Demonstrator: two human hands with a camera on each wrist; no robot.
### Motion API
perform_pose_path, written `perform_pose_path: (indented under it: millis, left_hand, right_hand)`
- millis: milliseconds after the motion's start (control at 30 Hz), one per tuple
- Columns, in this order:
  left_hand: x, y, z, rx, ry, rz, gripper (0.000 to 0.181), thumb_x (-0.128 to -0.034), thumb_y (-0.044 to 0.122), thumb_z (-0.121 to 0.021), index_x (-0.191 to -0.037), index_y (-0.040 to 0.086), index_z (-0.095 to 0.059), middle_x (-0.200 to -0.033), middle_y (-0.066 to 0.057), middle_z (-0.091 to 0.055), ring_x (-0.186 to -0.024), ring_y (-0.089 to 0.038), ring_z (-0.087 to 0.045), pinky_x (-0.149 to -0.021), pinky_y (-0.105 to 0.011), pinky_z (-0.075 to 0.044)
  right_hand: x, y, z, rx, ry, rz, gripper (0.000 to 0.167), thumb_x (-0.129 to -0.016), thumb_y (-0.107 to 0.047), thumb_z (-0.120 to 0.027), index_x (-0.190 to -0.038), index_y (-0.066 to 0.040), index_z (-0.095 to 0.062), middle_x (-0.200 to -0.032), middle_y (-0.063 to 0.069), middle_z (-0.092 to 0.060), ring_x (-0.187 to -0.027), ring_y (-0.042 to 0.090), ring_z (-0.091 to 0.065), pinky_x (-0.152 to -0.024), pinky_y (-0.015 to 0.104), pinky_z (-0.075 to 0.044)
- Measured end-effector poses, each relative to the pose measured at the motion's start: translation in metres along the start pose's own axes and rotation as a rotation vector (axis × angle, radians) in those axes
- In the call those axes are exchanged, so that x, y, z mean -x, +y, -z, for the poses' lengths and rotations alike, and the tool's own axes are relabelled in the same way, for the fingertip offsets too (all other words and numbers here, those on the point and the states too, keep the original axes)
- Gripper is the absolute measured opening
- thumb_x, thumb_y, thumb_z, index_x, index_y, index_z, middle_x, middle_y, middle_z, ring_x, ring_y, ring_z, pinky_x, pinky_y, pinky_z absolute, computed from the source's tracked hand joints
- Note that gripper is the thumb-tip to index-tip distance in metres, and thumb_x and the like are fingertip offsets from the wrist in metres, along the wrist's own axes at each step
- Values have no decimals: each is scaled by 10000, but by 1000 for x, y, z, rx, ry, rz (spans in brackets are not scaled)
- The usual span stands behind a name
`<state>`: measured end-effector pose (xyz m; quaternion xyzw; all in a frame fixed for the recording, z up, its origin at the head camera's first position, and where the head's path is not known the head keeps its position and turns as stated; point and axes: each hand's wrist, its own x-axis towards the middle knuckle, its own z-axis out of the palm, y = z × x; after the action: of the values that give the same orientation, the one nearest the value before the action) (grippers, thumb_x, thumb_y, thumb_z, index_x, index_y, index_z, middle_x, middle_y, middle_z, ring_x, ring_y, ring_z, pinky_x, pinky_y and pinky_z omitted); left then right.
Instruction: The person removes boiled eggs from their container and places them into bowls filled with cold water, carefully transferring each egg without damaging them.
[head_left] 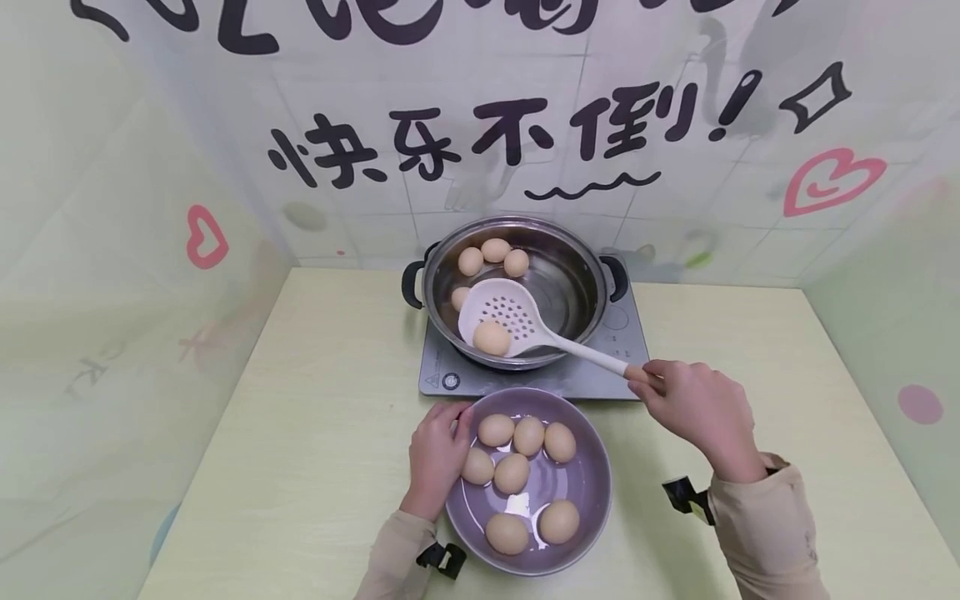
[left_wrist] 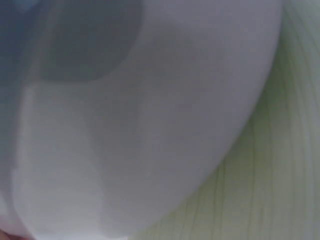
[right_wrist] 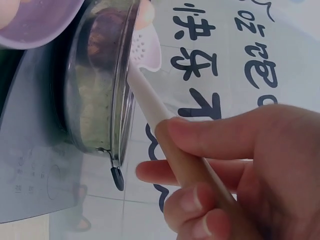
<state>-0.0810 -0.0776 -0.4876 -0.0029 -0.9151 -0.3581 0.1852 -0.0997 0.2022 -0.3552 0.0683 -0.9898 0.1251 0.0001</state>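
well, right grip curled round skimmer handle

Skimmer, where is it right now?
In the head view, the skimmer is near the middle: its scoop, with an egg on it, is over the pot's left front, handle in the right hand.

Pale tabletop, on it grey cooktop, purple bowl

Left of the pot, the tabletop offers a free lane; the skimmer crosses the near-right rim, the bowl obstructs nearer in, the wall bounds the far side
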Motion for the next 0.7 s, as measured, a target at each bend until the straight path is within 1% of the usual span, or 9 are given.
perform_pose_path:
  millis: [100,233,333,467,600,700]
  left_hand:
    - [0,-1,-1,-4,-3,7,122,-840,155,-639,-899,72,-707,-789,-44,-627,-718,-261,-640,-566,-401,-497]
    - [0,-1,-1,-6,-3,7,123,-841,160,-637,-900,78,-708,-786,-40,-624,-715,-266,-638,-563,-405,-493]
    - [1,-1,-2,-5,-2,7,124,-841,162,-637,-897,77,-708,-783,-39,-622,-713,-266,-637,-566,-407,-493]
    - [1,-1,-2,-3,0,9,122,-839,158,-638,-894,74,-707,-779,-39,-620,-711,-266,-636,-569,-408,-494]
    - [1,-2,-3,-2,-1,9,117,-837,155,-640,-892,76,-707,-781,-38,-622,-715,-266,-637,-572,-410,-495]
    - [1,-2,-3,-1,0,7,118,-835,156,-642,-890,73,-706,-779,-40,-620,-708,-258,-636,-571,-404,-498]
  right_hand:
    - [-1,1,3,-5,-58,-10,275,-879,-381,-538,-668,-204,-538,-499,-54,-382,-442,153,-365,-397,297,-268]
    - [-1,4,8,-3,-96,-13,332,-903,-420,-482,-652,-203,-503,-520,-47,-386,-462,148,-363,-411,294,-266]
    - [1,8,12,-12,-109,-17,370,-910,-468,-446,-653,-207,-495,-530,-49,-382,-475,141,-355,-420,290,-257]
    - [7,13,20,-30,-127,-37,382,-901,-527,-424,-728,-218,-567,-525,-66,-387,-491,128,-361,-429,284,-263]
    - [19,18,29,-39,-134,-65,383,-893,-554,-416,-811,-234,-608,-514,-71,-384,-498,122,-365,-432,283,-268]
    - [30,20,35,-42,-115,-85,369,-897,-545,-417,-818,-239,-607,-510,-66,-376,-496,121,-352,-430,283,-260]
